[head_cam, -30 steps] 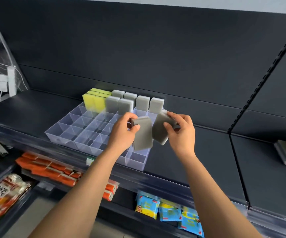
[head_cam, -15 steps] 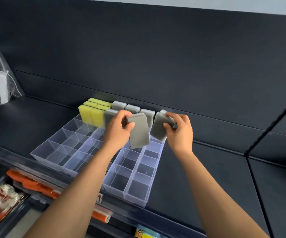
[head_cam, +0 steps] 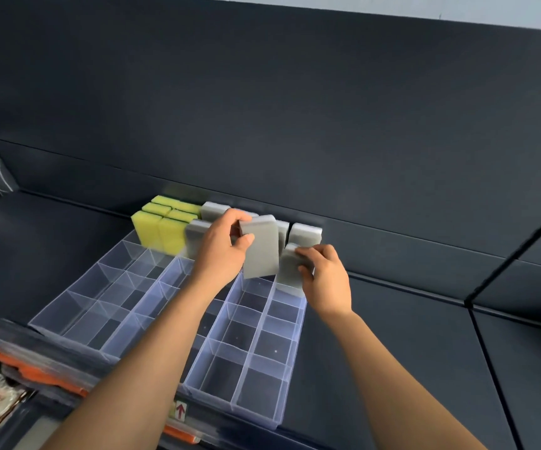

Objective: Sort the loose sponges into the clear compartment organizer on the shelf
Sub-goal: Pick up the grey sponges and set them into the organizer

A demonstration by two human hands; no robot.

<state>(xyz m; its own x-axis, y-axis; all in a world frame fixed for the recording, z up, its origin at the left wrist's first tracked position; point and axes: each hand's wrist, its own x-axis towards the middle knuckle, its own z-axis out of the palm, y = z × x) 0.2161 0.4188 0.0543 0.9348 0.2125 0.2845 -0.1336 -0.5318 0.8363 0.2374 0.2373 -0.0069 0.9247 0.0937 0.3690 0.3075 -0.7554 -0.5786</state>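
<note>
Head view, middle of the frame: the left hand's [head_cam: 222, 254] fingers [head_cam: 241, 216] are curled over the top of a grey sponge [head_cam: 261, 251], with the thumb on its near face. They hold it upright over the second column from the right of the clear organizer [head_cam: 290, 368]. Just to its right, the right hand's [head_cam: 326, 280] fingers [head_cam: 306, 253] pinch the upper edge of a second grey sponge [head_cam: 288, 271]. Its lower end seems to be down in the rightmost column, though the hand hides how far in it sits.

Both sponges are very close, perhaps touching, so seating one could drag or tilt the other. Each is soft, and a corner landing on a divider wall would likely fold and leave it leaning.

Directly behind them stand the back-row grey sponges [head_cam: 305, 233], with the yellow sponges [head_cam: 162, 232] further left. A push too far back could topple those. Beyond that, the organizer looks light, and its near end lies close to the front lip of the shelf [head_cam: 376, 352]. Hard downward pressure might skid it.
</note>
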